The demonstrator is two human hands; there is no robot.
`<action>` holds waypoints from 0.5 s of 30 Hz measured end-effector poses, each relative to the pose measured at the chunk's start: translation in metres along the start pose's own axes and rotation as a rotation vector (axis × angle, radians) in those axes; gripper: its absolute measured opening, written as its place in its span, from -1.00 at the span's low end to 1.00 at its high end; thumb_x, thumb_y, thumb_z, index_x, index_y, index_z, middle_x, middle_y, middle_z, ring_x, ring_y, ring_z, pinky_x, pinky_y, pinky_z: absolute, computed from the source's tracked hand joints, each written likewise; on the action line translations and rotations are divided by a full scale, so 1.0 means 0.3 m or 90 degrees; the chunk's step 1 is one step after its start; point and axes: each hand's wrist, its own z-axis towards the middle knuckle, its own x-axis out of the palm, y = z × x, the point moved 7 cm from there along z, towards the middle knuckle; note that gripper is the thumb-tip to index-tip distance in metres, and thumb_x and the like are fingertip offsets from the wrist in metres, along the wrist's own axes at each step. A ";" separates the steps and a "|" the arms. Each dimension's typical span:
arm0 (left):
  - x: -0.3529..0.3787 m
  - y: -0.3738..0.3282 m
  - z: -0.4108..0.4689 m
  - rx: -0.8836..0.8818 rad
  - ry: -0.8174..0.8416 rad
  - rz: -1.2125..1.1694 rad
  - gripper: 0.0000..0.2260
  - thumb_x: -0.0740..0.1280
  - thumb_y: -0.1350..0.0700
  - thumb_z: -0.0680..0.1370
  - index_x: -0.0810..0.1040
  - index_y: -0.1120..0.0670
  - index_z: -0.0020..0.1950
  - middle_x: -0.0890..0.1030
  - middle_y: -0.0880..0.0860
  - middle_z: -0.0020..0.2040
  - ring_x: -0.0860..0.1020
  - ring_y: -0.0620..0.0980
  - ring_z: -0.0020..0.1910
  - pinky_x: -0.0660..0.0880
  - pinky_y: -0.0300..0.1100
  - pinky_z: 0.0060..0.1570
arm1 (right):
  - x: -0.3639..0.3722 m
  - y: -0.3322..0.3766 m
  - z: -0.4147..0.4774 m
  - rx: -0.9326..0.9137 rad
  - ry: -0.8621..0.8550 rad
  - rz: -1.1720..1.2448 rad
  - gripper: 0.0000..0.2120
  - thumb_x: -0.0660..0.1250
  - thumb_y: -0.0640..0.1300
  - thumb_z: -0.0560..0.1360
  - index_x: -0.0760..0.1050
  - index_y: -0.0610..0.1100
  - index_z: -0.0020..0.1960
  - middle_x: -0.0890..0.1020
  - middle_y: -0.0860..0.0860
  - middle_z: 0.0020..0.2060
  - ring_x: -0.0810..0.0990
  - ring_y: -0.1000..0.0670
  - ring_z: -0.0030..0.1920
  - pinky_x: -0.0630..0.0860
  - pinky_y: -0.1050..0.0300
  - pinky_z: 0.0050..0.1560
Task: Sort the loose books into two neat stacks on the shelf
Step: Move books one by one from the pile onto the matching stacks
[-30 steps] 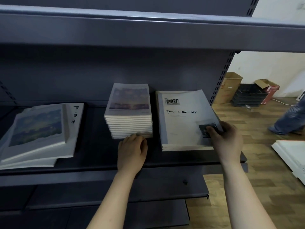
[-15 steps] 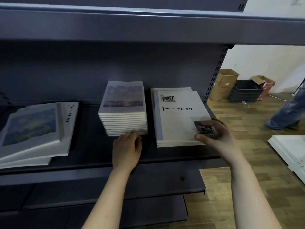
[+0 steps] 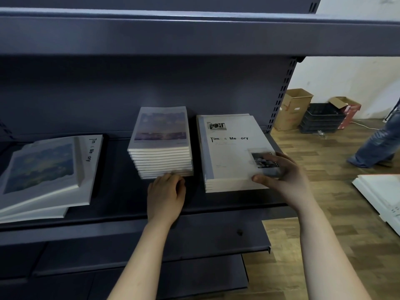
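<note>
Both forearms come up from the bottom of the frame, bare, reaching onto the dark shelf point(image 3: 121, 213) at mid-height. The left arm runs up the centre and the right arm angles in from the lower right.

The left hand point(image 3: 165, 195) lies back-up on the shelf, right in front of the small stack point(image 3: 161, 144) at centre frame. Its fingers are loosely bent and close together, with the tips against the bottom front edge of that stack. They wrap round nothing, only touching.

Over to the right hand point(image 3: 283, 176): it clasps the near right corner of the large stack point(image 3: 227, 152), the one titled "Time & Memory". The thumb point(image 3: 258, 178) lies along the front edge. The fingers are spread across the top cover, partly hiding the small dark photo printed there.

The two stacks sit side by side in the middle of the shelf, close but apart, with a dark strip of shelf between them. The small stack is squared up. The large stack shows a lower book peeking out at its back edge.

At the left of the frame lies the loose pile point(image 3: 43, 169), slewed and fanned: a picture-cover book on top, a "Time & Memory" cover under it, more books beneath.

Upper right, past the shelf upright, a cardboard box point(image 3: 292, 109) and black crates point(image 3: 322, 120) stand on the wooden floor.
</note>
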 end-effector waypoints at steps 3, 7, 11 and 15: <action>-0.002 0.000 0.000 -0.002 -0.002 0.004 -0.88 0.24 0.10 0.55 0.57 0.02 -0.02 0.58 -0.03 -0.06 0.50 0.01 -0.06 0.29 -0.14 -0.11 | 0.006 -0.006 0.008 0.005 -0.019 -0.015 -0.37 0.62 0.01 0.19 0.57 -0.03 0.22 0.45 0.17 0.22 0.40 0.18 0.24 0.30 0.25 0.16; 0.000 0.000 0.002 -0.006 0.006 0.006 -0.86 0.22 0.09 0.56 0.57 0.02 -0.01 0.57 -0.03 -0.06 0.49 0.00 -0.05 0.32 -0.13 -0.09 | 0.007 -0.001 0.013 -0.001 -0.043 -0.035 -0.35 0.59 0.09 0.20 0.56 -0.04 0.25 0.43 0.18 0.22 0.38 0.17 0.25 0.29 0.22 0.21; -0.002 0.004 0.001 -0.010 0.001 0.010 -0.87 0.23 0.09 0.56 0.57 0.03 -0.02 0.58 -0.02 -0.08 0.49 0.01 -0.07 0.30 -0.13 -0.12 | 0.019 -0.004 0.019 0.004 -0.045 -0.038 -0.30 0.52 0.21 0.18 0.56 -0.02 0.26 0.45 0.15 0.26 0.39 0.12 0.32 0.30 0.21 0.24; 0.004 0.006 0.003 -0.013 0.002 0.007 -0.86 0.22 0.09 0.57 0.57 0.02 -0.01 0.57 -0.03 -0.08 0.49 0.00 -0.07 0.33 -0.13 -0.10 | 0.027 -0.015 0.027 0.010 -0.040 -0.016 -0.22 0.44 0.32 0.12 0.55 -0.01 0.27 0.46 0.10 0.30 0.33 0.21 0.31 0.28 0.22 0.23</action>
